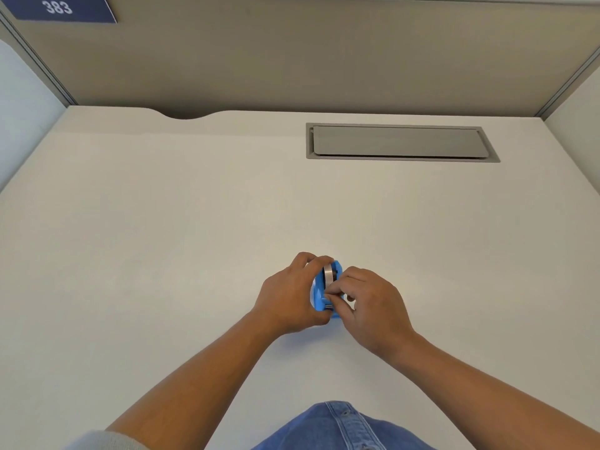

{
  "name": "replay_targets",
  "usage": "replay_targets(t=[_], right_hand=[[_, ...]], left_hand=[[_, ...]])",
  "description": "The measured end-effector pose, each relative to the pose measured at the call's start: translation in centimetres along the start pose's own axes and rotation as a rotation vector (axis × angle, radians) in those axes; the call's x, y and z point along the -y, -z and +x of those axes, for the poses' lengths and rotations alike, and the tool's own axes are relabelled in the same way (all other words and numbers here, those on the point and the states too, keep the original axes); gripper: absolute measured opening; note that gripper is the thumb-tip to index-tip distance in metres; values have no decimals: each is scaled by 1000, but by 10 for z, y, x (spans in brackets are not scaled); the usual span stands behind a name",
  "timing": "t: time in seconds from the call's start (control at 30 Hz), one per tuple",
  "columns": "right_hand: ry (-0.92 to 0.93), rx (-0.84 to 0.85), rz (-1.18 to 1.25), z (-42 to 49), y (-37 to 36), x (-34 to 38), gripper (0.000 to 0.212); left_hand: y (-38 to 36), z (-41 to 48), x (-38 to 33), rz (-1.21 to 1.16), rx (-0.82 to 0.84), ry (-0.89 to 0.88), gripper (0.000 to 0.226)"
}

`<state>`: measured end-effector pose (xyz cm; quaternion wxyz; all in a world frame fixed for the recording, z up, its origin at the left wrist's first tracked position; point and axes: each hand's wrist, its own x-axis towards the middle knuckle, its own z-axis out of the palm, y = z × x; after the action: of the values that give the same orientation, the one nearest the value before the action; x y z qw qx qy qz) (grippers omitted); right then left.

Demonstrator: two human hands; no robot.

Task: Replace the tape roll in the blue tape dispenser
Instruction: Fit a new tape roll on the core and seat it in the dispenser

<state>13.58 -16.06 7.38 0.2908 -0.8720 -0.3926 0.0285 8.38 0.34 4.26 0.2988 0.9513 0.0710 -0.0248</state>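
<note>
A small blue tape dispenser (319, 295) stands on the white desk (162, 238), near the middle and close to me. A clear tape roll (330, 275) sits in its top slot, edge up. My left hand (290, 295) wraps around the dispenser's left side, fingers curled over its far end. My right hand (370, 303) is at the dispenser's right side, thumb and forefinger pinched at the tape near the cutter end. The dispenser's right side and base are hidden by my hands.
A grey cable hatch (401, 142) is set flush into the desk at the back right. Beige partition walls (292, 53) close the desk at the back and sides. A blue sign reading 383 (61, 8) hangs at the top left.
</note>
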Motion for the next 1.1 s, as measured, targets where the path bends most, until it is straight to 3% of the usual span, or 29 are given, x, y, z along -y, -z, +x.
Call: replay_targets(t=[1.1], right_hand=[[27,-45,5,-45,-17,3,8]], left_hand=[[-4,1,3,171,-44,27,105]])
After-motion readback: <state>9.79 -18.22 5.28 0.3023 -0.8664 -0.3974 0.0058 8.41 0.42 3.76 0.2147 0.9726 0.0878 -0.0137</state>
